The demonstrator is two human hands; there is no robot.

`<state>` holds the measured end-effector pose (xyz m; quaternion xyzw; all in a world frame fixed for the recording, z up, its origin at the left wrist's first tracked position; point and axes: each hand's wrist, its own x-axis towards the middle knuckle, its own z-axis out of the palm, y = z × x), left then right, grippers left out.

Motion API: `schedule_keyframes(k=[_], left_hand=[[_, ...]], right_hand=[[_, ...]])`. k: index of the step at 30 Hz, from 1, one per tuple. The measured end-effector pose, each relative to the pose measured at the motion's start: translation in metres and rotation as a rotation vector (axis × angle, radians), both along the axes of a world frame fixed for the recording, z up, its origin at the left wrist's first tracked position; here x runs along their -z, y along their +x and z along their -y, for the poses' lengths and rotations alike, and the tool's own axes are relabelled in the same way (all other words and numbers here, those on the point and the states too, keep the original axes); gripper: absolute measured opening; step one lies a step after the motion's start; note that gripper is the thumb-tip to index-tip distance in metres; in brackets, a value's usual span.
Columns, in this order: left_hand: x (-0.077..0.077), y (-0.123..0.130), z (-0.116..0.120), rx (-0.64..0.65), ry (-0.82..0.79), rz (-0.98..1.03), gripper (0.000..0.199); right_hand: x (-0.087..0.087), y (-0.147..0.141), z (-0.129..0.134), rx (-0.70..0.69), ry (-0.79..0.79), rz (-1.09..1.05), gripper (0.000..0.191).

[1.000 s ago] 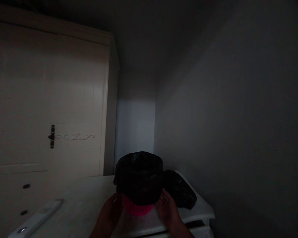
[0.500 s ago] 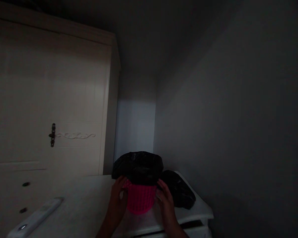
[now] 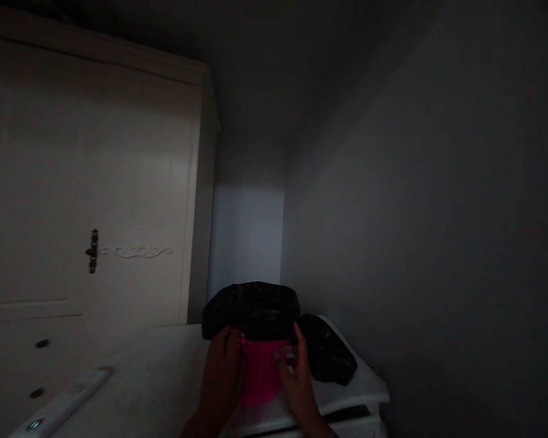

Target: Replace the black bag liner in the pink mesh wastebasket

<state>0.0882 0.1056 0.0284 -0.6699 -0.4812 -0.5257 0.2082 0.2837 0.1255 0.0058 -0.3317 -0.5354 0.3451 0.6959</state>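
Observation:
A pink ribbed basket (image 3: 261, 372) stands on a white surface in front of me. A black plastic bag (image 3: 253, 307) covers its top and puffs out over the rim. My left hand (image 3: 222, 365) is at the left of the rim, fingers curled over the bag's edge and thumb along the basket wall. On the other side, my right hand (image 3: 298, 372) has its fingers bent around the bag's edge, the thumb near the pink wall. The dim light hides the exact fingertip contact.
Another black plastic bag (image 3: 326, 351) lies crumpled right of the basket. A long white device (image 3: 66, 401) rests at the left of the white cabinet top (image 3: 159, 365). Behind stand a cream wardrobe (image 3: 141, 182) and a grey wall (image 3: 393, 213) on the right.
My left hand has moved right and turned over, covering more of the basket's left side. My right thumb has come in over the pink wall. The view has shifted slightly.

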Motion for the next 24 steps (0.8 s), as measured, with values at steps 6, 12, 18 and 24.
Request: schedule_keyframes(k=[6, 12, 18, 24], left_hand=[[-0.004, -0.001, 0.001, 0.126, -0.062, 0.136, 0.041], [-0.024, -0.002, 0.000, 0.016, -0.120, -0.116, 0.037], [-0.053, -0.002, 0.004, -0.016, -0.166, -0.248, 0.037], [-0.074, -0.009, 0.007, 0.065, -0.230, -0.313, 0.036]], right_hand=[[-0.013, 0.007, 0.002, 0.086, 0.027, -0.011, 0.078], [-0.021, 0.017, -0.008, 0.213, 0.093, 0.097, 0.035], [-0.031, 0.028, -0.015, 0.236, 0.153, 0.128, 0.026], [-0.054, 0.041, -0.025, 0.259, 0.194, 0.156, 0.025]])
